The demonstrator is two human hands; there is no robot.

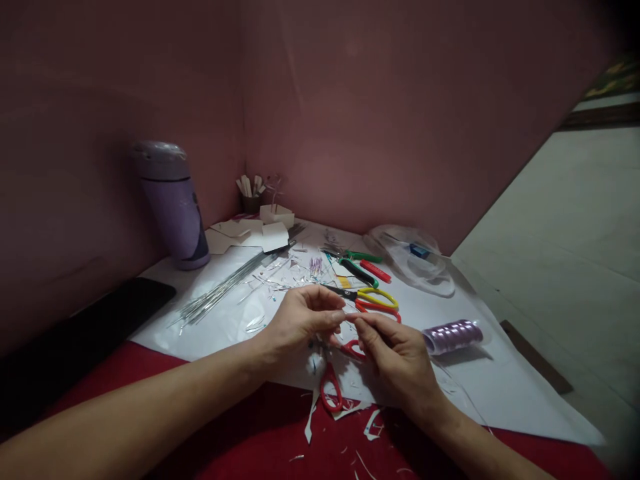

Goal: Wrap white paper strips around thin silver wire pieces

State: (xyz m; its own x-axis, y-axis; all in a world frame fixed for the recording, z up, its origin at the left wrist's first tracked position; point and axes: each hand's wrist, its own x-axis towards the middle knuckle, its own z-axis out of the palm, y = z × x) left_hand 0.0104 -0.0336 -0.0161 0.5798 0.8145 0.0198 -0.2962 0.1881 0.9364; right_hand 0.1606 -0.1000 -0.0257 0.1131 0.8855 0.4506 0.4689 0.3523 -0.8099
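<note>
Over the white sheet [480, 393], my left hand [303, 312] and my right hand [396, 345] meet fingertip to fingertip, each closed in a pinch. Whatever lies between the fingers is too small to make out. Just below them are red-handled scissors [331, 390], partly hidden by my left hand. Scissors with a yellow and red handle [383, 299] lie right behind the fingers. To the right of my right hand rests a spool of shiny purple thread or ribbon [455, 335].
Green-handled pliers [360, 272], a red tool [375, 271] and a clear plastic bag [425, 267] lie farther back. Left are thin metal wires [225, 288], a purple tumbler [173, 207] and a black flat object [100, 320]. Scraps lie on the red cloth [240, 427].
</note>
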